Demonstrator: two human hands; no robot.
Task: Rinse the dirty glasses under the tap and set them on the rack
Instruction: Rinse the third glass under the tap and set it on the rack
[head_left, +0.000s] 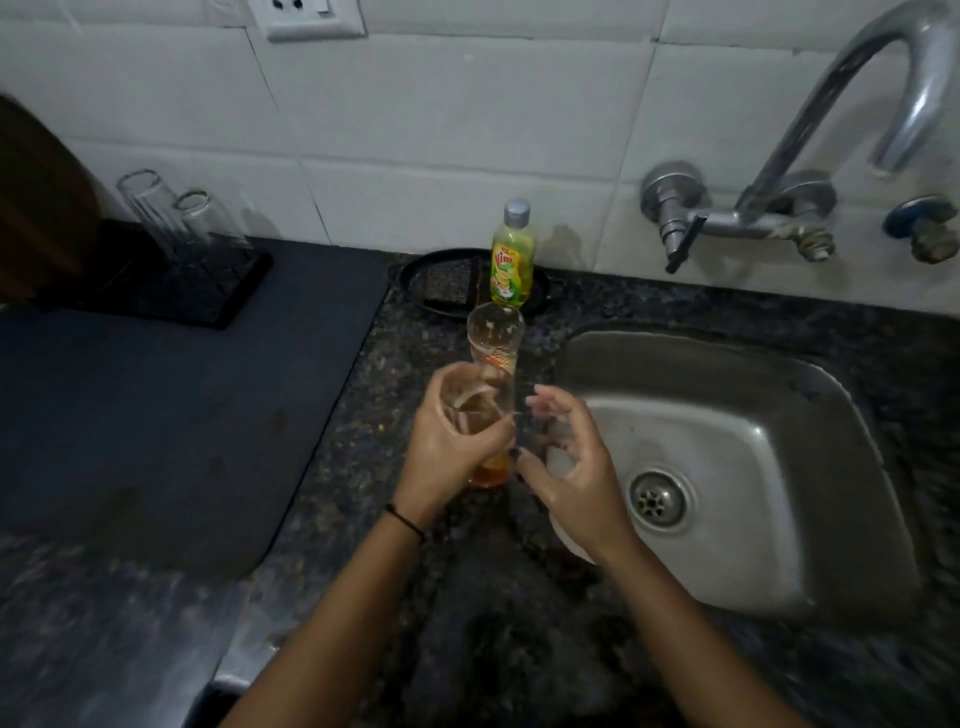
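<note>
the left hand (452, 441) curls round a dirty glass (456, 388), whose rim rises past the fingers at 12 o'clock. orange dregs (487, 475) show below the grip. the right hand (571, 467), at 3 o'clock, hangs loosely spread, holding nothing. a taller glass (495, 338) stands just behind. farther, at 10 o'clock, two upturned glasses (171, 218) sit on the rack (218, 296).

The left forearm (332, 613) and right forearm (691, 623) are bare down to the lower edge of the view. A thin black band (405, 519) circles the left wrist, just behind the left grip (452, 441). Both it and the right grip (571, 467) have a wet sheen. One dark nail (514, 453) looks painted, but which grip it belongs to cannot be told.
</note>
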